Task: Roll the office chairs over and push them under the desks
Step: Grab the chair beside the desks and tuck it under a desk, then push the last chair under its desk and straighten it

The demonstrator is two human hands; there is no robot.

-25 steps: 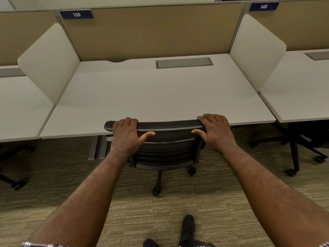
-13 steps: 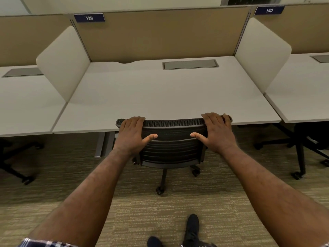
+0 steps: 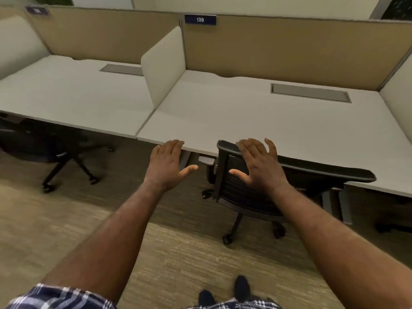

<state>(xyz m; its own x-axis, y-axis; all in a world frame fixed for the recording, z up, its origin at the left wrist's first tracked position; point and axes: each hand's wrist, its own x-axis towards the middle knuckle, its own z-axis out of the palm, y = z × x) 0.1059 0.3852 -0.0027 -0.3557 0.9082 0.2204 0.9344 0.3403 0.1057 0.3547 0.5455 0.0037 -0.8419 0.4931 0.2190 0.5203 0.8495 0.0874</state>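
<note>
A black mesh-backed office chair (image 3: 312, 172) stands tucked against the front edge of the white desk (image 3: 245, 117) labelled 139, its seat hidden under the top. My right hand (image 3: 259, 163) hovers in front of the left end of the chair's backrest, fingers spread, gripping nothing. My left hand (image 3: 169, 163) is in the air left of the chair, open, near the desk's front corner. A second dark chair (image 3: 44, 146) sits pushed under the neighbouring desk (image 3: 73, 94) on the left.
White side screens (image 3: 163, 63) and tan back panels (image 3: 289, 47) divide the desks. Desk legs (image 3: 334, 204) stand right of the chair. Another chair base shows at the far right (image 3: 392, 226). Carpet lies in front, with my feet (image 3: 225, 291) at the bottom.
Both hands have let go of the chair's backrest and opened. My view has swung left, so the chair and desk 139 now sit right of centre and the left desk shows.
</note>
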